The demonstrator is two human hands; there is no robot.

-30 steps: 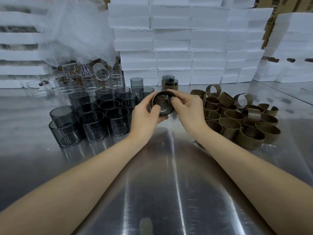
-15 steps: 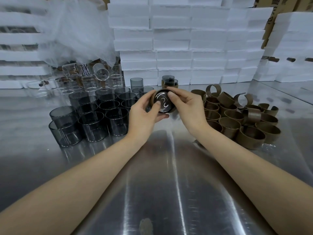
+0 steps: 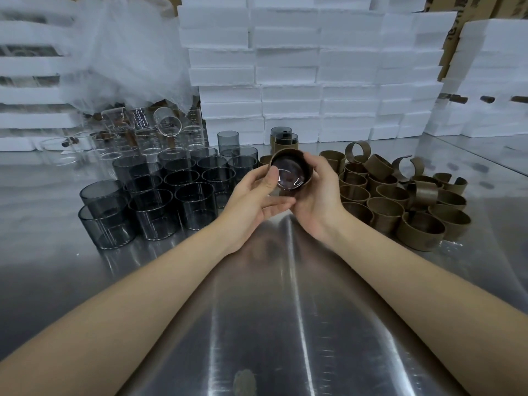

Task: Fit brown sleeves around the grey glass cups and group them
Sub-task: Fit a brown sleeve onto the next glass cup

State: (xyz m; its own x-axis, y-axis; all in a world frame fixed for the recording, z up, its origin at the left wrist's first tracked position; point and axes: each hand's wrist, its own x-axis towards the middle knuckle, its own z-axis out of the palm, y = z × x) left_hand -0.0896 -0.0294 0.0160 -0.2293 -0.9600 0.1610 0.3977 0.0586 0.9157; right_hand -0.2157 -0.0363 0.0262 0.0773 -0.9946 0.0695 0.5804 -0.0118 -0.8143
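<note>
Head view: the only writing is dark print on a cardboard carton (image 3: 450, 30) at the top right, beyond the right hand, and it is cut off and too blurred to read. Both hands meet above a steel table (image 3: 285, 310). They hold one grey glass cup (image 3: 291, 177) tipped on its side, a round end facing the camera, with a brown sleeve (image 3: 288, 153) wrapped around its wall. The left hand (image 3: 251, 195) pinches the cup's left edge, thumb pressed flat on the glass and the other fingers under it. The right hand (image 3: 317, 201) cups it from the right, with its fingers curled behind the sleeve and mostly hidden.

Bare grey cups (image 3: 160, 195) stand clustered left of the left hand. Loose sleeves (image 3: 400, 195) are heaped right of the right hand. Just beyond the hands stand two sleeved cups (image 3: 285, 140), partly hidden by the held one. Clear glasses (image 3: 160, 130) beyond the left hand blur under plastic sheeting (image 3: 128, 52). White foam boxes (image 3: 285, 81) are stacked behind everything.
</note>
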